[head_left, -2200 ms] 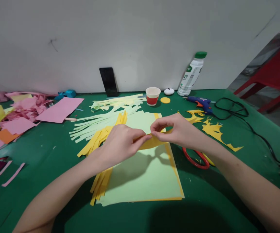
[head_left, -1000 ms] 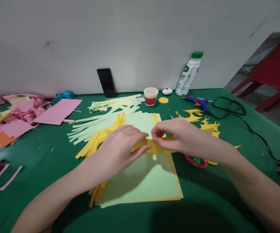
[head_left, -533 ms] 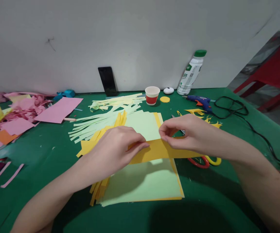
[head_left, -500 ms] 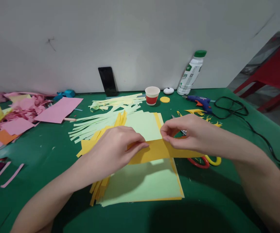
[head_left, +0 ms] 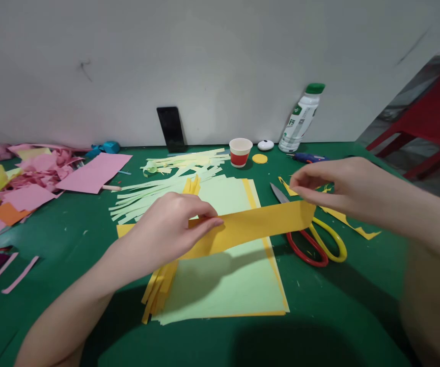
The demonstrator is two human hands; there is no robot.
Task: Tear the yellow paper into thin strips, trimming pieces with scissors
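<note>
My left hand (head_left: 166, 229) pinches a yellow paper strip (head_left: 254, 224) between thumb and fingertips, partway along its length. The strip is held above a stack of pale green paper (head_left: 227, 290) with yellow edges showing. At the strip's raised right end, my right hand (head_left: 338, 183) has thumb and fingers closed; the exact contact is partly hidden by the thumb. Cut yellow strips (head_left: 162, 290) lie along the stack's left side, partly under my left forearm. Scissors with red and yellow handles (head_left: 327, 239) rest on the table below my right hand.
Pale green strips (head_left: 128, 204) fan out behind my left hand. Farther back are a phone (head_left: 171, 130), a paper cup (head_left: 240, 153), a yellow disc (head_left: 259, 159), a leaning bottle (head_left: 300, 122) and a blue glue gun (head_left: 309, 158). Pink scraps (head_left: 32, 178) cover the left side.
My right hand has moved right along the strip to its far end, and that end is now higher. More of the scissors shows. My left hand has shifted slightly left.
</note>
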